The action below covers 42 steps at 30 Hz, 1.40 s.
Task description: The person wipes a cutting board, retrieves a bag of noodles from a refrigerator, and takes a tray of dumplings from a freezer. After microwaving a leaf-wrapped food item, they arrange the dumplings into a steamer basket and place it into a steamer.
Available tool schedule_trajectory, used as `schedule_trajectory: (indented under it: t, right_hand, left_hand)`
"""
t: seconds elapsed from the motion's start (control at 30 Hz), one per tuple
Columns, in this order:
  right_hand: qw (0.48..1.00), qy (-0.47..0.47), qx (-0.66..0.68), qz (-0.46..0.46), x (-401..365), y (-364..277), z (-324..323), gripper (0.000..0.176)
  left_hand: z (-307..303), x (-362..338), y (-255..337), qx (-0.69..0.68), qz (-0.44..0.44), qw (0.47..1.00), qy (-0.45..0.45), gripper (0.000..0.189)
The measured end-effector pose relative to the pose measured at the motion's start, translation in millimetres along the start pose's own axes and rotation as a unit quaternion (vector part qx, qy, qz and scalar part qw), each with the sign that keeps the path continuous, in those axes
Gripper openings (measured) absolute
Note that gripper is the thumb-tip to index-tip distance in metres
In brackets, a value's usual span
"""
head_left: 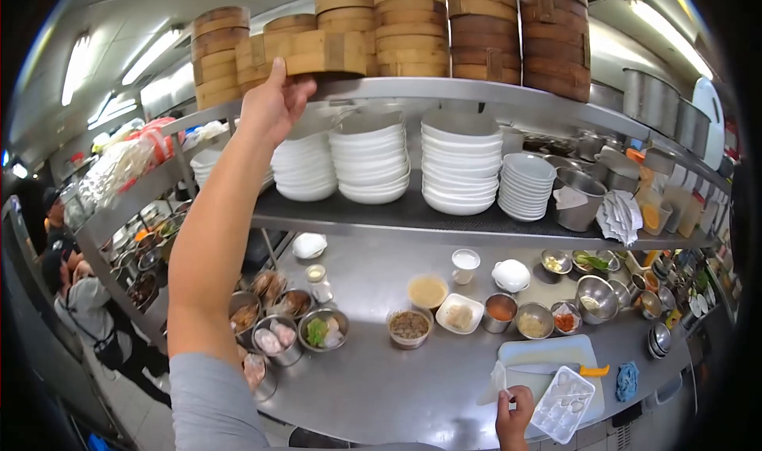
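L hand [274,102] is up at the top shelf [476,92]: thumb flat on the front bamboo steamer [317,52], other fingers hooked under its base. Prob. best to keep it level w/ the base supported, as stacks crowd behind. R hand [514,415] is low at the cutting board [540,352], fingers pinched on a white scrap [498,376] beside the clear plastic tray [562,403].

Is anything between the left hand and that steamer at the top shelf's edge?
Nothing visible. The left hand touches the steamer at its lower front edge, thumb against its side. Other stacks stand beside and behind it, not between.
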State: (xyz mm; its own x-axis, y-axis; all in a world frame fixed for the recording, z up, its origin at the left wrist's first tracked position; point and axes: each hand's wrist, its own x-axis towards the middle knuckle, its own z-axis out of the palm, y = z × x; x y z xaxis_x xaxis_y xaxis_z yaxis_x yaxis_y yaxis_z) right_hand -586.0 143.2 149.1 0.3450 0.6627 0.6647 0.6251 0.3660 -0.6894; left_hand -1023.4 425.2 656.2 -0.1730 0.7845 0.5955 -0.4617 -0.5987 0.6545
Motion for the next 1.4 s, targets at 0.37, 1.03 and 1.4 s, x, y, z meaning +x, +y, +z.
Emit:
schedule_trajectory:
  t: [0.37, 1.03, 1.4]
  right_hand:
    - [0.973, 0.042, -0.172, 0.15, -25, -2, -11, 0.028]
    - [0.971, 0.075, 0.089, 0.208, -51, 55, 36, 0.035]
    - [0.97, -0.042, -0.22, 0.094, -25, -30, 37, 0.026]
  left_hand:
    - [-8, 31, 42, 0.731, 0.361, 0.578, 0.009, 0.058]
    - [-215, 183, 112, 0.667, 0.422, 0.554, 0.264, 0.117]
    - [-63, 98, 77, 0.764, 0.435, 0.47, -0.071, 0.067]
